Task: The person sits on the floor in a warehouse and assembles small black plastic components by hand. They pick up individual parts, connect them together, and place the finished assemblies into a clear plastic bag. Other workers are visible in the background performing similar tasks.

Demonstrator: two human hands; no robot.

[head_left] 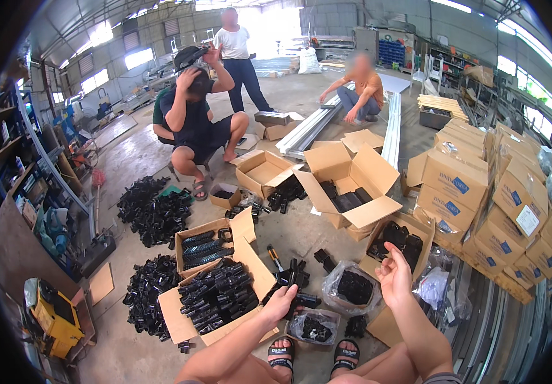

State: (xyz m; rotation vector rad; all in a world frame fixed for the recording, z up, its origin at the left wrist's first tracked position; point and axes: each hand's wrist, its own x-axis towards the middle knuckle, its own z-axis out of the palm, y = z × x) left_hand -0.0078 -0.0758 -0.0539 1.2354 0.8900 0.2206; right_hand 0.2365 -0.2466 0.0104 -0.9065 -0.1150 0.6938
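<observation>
My left hand is closed around a dark black plastic part that sticks up past the thumb. More black pieces lie just behind it, so the part's full outline is hard to make out. My right hand is raised with its fingers loosely bent and apart, and nothing shows in it. Behind that hand stands a carton of black parts. Between my hands sits a plastic-lined box of small black pieces. A smaller lined box of black bits is close to my feet.
Open cartons of black parts stand at left, beside loose heaps on the floor. An orange-handled tool lies ahead. Stacked cartons and metal profiles line the right. Three people are farther back, two crouching or seated.
</observation>
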